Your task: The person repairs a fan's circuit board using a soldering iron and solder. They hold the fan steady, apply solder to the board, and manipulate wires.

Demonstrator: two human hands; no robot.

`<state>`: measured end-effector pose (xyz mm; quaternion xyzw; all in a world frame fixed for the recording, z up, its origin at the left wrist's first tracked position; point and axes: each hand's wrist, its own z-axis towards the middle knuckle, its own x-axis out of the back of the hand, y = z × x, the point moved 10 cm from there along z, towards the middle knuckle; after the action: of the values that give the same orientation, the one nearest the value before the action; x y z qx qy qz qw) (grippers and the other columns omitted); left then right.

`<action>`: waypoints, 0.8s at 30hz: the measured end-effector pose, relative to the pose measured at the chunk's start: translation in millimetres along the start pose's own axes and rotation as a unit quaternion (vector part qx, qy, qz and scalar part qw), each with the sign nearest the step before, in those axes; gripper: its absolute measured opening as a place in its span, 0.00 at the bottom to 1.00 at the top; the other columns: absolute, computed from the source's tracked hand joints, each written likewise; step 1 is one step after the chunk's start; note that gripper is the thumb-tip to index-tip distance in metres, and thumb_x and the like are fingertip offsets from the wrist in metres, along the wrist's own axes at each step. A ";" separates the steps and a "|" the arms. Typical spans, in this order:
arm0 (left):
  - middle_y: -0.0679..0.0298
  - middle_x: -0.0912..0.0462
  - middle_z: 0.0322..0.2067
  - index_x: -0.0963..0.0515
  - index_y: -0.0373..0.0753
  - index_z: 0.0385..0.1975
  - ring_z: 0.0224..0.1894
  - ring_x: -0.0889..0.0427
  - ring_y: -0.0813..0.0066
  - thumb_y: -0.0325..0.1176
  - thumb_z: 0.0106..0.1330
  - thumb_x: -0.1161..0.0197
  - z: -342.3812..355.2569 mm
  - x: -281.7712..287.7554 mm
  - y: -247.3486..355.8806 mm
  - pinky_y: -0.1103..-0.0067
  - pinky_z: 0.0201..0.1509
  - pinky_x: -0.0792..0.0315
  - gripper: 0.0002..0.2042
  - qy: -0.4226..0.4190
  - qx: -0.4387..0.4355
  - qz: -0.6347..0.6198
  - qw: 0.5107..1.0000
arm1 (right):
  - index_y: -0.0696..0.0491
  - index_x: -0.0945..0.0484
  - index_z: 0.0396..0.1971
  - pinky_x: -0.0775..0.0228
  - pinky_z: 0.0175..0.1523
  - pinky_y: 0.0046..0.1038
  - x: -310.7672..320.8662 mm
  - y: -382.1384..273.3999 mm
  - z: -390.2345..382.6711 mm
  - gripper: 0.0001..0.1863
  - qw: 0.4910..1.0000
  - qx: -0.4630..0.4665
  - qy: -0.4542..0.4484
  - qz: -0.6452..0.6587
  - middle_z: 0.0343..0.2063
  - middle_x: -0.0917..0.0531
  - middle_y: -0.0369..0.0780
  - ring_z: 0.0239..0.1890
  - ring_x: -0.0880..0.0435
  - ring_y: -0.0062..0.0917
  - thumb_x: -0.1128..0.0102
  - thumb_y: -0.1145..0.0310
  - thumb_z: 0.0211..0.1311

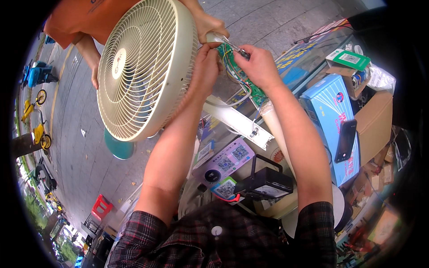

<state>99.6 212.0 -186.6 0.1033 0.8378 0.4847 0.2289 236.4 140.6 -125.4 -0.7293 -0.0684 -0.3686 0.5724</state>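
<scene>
A cream fan head [134,67] with a round grille fills the upper left, tilted. Behind it, a green circuit board [254,94] with several coloured wires rests in a long pale housing. My left hand [207,67] is closed in a pinch beside the fan's rim, at the board's far end; what its fingertips hold is hidden. My right hand [259,67] is closed around a slim metal hand tool [241,52], perhaps pliers. The tool's tip points left toward my left fingertips, above the board. A grey cable [232,105] loops beside the board.
A person in an orange shirt [85,20] steadies the fan, one hand [210,26] behind it. Below my hands lie a white plastic cover [237,120], a purple code card [228,161] and a black lamp-like box [268,182]. At right, a phone [346,140] lies on a blue box [325,111].
</scene>
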 end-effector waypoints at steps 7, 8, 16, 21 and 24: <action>0.73 0.30 0.24 0.23 0.37 0.52 0.23 0.31 0.84 0.29 0.72 0.51 2.3 3.0 0.3 0.83 0.28 0.38 0.13 -0.003 -0.017 0.006 1.000 | 0.58 0.15 0.37 0.23 0.39 0.41 -3.1 -0.4 3.4 0.16 1.000 0.011 0.012 -0.006 0.27 0.16 0.53 0.33 0.15 0.50 0.37 0.60 0.60; 0.73 0.30 0.24 0.23 0.37 0.51 0.23 0.32 0.84 0.28 0.72 0.50 3.4 3.4 -0.1 0.83 0.28 0.38 0.13 -0.006 -0.020 -0.001 1.000 | 0.58 0.15 0.37 0.23 0.39 0.41 -3.9 0.0 3.8 0.16 1.000 0.015 0.013 -0.007 0.27 0.16 0.53 0.33 0.15 0.50 0.37 0.60 0.59; 0.71 0.26 0.24 0.20 0.36 0.45 0.23 0.31 0.87 0.35 0.75 0.45 7.7 7.0 11.8 0.84 0.25 0.38 0.11 0.011 -0.097 0.105 0.990 | 0.59 0.17 0.41 0.27 0.35 0.28 -12.4 17.5 6.4 0.17 0.999 -0.015 -0.038 0.033 0.24 0.15 0.41 0.26 0.19 0.20 0.37 0.58 0.68; 0.62 0.19 0.30 0.21 0.33 0.40 0.30 0.24 0.77 0.38 0.76 0.42 10.1 2.9 14.9 0.76 0.36 0.30 0.13 0.045 -0.101 0.166 0.980 | 0.59 0.17 0.42 0.27 0.39 0.23 -22.2 40.6 5.2 0.18 0.985 -0.053 -0.099 0.133 0.29 0.14 0.35 0.31 0.21 0.14 0.39 0.57 0.72; 0.54 0.16 0.33 0.22 0.30 0.39 0.34 0.19 0.66 0.37 0.75 0.43 17.6 8.9 11.6 0.69 0.42 0.26 0.13 0.068 -0.130 0.235 0.961 | 0.60 0.17 0.42 0.27 0.38 0.22 -24.5 42.2 4.5 0.18 0.982 -0.052 -0.095 0.157 0.29 0.15 0.33 0.32 0.21 0.13 0.40 0.57 0.73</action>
<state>99.8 234.9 -186.6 0.2331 0.7335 0.6354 0.0626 242.9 138.3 -174.0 -0.7912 0.0124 -0.2062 0.5756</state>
